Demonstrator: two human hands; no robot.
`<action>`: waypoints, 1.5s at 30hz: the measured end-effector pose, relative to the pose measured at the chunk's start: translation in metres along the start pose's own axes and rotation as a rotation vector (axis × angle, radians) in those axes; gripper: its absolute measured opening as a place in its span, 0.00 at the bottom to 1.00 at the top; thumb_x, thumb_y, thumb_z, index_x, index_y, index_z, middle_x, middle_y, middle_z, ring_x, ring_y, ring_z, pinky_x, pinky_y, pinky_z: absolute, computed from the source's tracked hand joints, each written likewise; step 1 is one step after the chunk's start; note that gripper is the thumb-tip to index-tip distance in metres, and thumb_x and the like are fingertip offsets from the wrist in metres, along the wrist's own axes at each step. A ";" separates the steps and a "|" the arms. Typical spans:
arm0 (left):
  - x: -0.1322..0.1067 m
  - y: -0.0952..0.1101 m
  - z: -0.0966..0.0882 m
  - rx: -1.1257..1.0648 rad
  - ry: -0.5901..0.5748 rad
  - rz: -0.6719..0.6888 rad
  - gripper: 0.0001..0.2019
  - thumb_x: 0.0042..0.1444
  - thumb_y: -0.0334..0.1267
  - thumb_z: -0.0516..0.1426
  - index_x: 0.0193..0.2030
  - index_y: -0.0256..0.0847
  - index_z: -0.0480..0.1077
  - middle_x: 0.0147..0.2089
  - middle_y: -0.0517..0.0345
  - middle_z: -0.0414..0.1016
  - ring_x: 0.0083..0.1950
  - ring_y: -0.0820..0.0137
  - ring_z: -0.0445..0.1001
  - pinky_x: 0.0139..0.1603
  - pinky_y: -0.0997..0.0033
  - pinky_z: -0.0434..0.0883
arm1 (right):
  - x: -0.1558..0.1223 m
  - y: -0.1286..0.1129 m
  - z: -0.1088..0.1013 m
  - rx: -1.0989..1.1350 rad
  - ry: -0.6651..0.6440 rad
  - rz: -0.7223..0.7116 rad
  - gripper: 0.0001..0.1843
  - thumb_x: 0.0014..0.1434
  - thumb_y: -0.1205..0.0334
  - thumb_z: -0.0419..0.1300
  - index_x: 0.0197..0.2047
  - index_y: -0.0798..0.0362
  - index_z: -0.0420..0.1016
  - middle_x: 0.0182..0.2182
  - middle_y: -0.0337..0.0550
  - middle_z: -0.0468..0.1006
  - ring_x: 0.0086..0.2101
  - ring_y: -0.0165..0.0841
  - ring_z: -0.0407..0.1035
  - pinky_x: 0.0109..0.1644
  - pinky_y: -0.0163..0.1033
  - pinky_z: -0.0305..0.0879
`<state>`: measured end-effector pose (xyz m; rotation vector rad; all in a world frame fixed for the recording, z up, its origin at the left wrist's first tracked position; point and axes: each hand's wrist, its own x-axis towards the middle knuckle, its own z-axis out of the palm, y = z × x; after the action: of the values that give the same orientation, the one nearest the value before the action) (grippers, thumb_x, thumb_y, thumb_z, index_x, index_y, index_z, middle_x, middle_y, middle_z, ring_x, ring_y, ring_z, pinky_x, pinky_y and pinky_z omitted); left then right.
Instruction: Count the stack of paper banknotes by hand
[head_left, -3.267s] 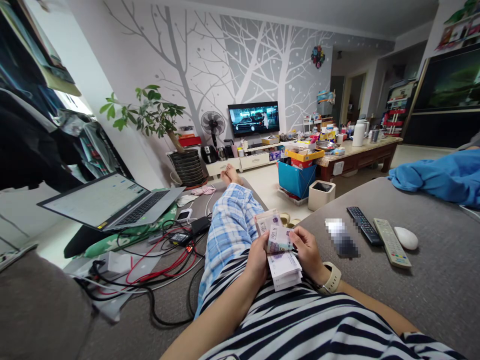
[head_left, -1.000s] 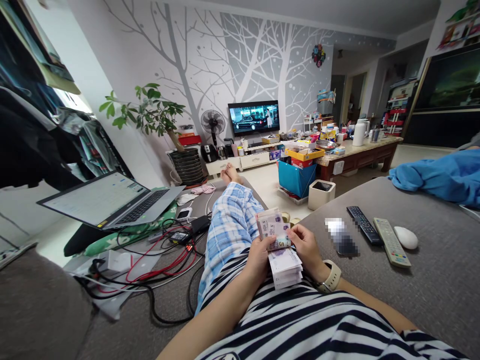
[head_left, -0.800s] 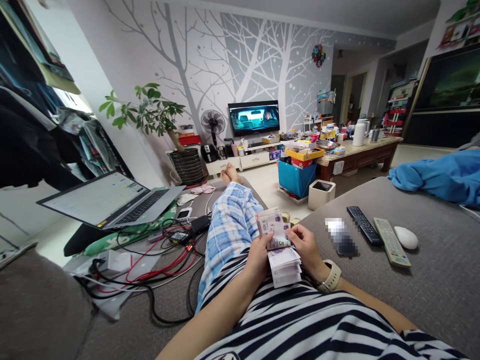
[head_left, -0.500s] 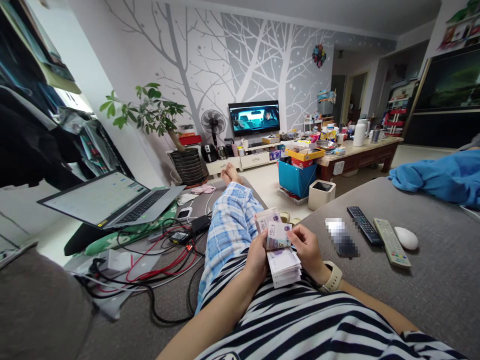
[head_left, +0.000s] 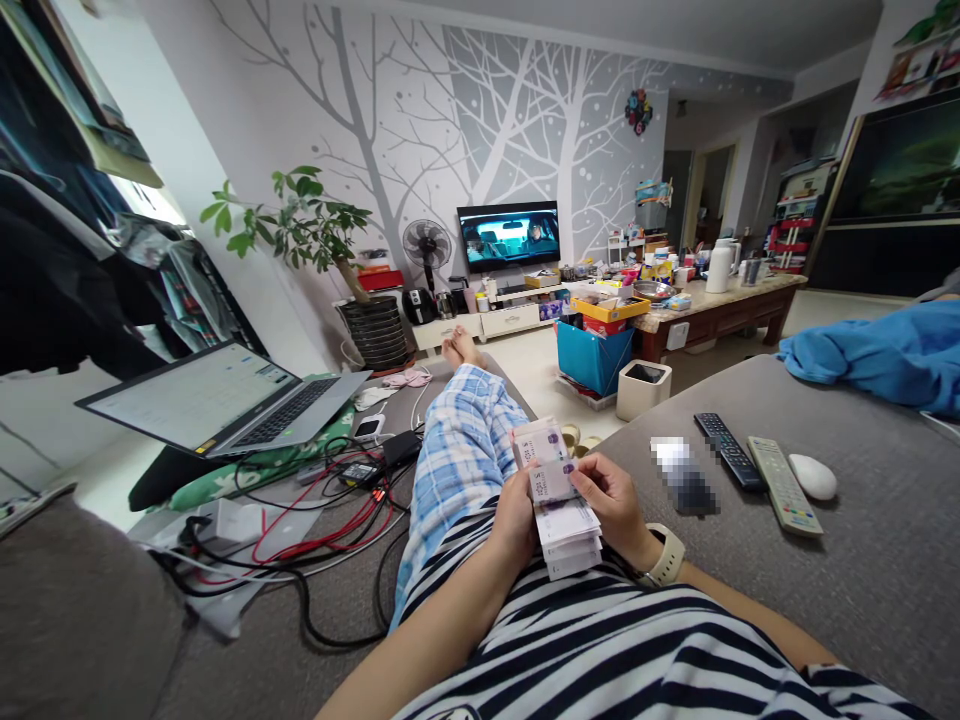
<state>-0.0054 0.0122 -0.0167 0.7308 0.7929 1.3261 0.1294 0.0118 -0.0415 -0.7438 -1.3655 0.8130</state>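
Note:
A thick stack of purple-and-white banknotes (head_left: 568,530) rests upright on my lap over a striped shirt. My left hand (head_left: 514,517) grips the stack's left side, thumb on the notes. My right hand (head_left: 619,508), with a pale watch on its wrist, pinches the front banknote (head_left: 550,479) and bends it down toward me. Several notes (head_left: 537,441) behind it stand fanned away from me. My legs in blue plaid trousers stretch out ahead.
An open laptop (head_left: 225,398) on a green cushion and a tangle of cables (head_left: 315,510) lie to my left. Two remotes (head_left: 756,462) and a white mouse (head_left: 813,476) sit on the grey sofa to my right. A blue blanket (head_left: 885,352) lies beyond them.
My right hand has kept peeling notes from the fanned part down onto the stack; the front note now lies lower and closer to me. The television picture changed.

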 end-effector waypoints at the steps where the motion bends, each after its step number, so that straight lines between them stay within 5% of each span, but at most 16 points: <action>1: 0.001 0.000 -0.001 -0.012 -0.003 -0.007 0.17 0.49 0.44 0.63 0.40 0.32 0.76 0.36 0.44 0.82 0.37 0.56 0.80 0.43 0.58 0.75 | 0.000 0.000 0.000 -0.002 -0.005 0.003 0.14 0.60 0.50 0.60 0.32 0.53 0.72 0.24 0.38 0.69 0.26 0.30 0.61 0.30 0.35 0.58; 9: 0.000 0.002 -0.001 0.031 0.001 0.000 0.17 0.48 0.45 0.63 0.39 0.32 0.76 0.37 0.44 0.82 0.37 0.55 0.80 0.43 0.57 0.76 | 0.000 0.001 -0.001 -0.057 -0.007 -0.020 0.18 0.58 0.49 0.62 0.25 0.52 0.65 0.20 0.33 0.60 0.23 0.27 0.54 0.28 0.34 0.53; 34: 0.001 -0.003 -0.002 -0.014 -0.013 -0.013 0.19 0.49 0.44 0.63 0.42 0.31 0.76 0.39 0.42 0.82 0.41 0.54 0.81 0.47 0.56 0.75 | -0.002 -0.001 -0.001 0.035 -0.038 -0.023 0.21 0.63 0.47 0.56 0.25 0.52 0.66 0.21 0.35 0.62 0.24 0.29 0.55 0.29 0.35 0.54; 39: 0.002 -0.003 -0.001 -0.019 0.051 0.032 0.15 0.52 0.40 0.59 0.40 0.29 0.77 0.39 0.43 0.83 0.40 0.57 0.81 0.49 0.60 0.75 | -0.001 -0.001 0.000 0.142 -0.072 -0.104 0.24 0.66 0.49 0.51 0.24 0.53 0.69 0.23 0.41 0.70 0.28 0.33 0.64 0.35 0.38 0.61; 45: 0.000 -0.001 0.002 -0.011 0.061 0.010 0.15 0.53 0.39 0.58 0.41 0.29 0.76 0.38 0.43 0.83 0.38 0.58 0.81 0.48 0.59 0.75 | 0.000 0.002 -0.001 0.075 -0.062 -0.076 0.20 0.63 0.51 0.58 0.24 0.53 0.70 0.22 0.39 0.69 0.26 0.31 0.63 0.33 0.37 0.59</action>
<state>-0.0033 0.0120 -0.0166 0.6891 0.8302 1.3663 0.1305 0.0130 -0.0437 -0.6092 -1.4027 0.8287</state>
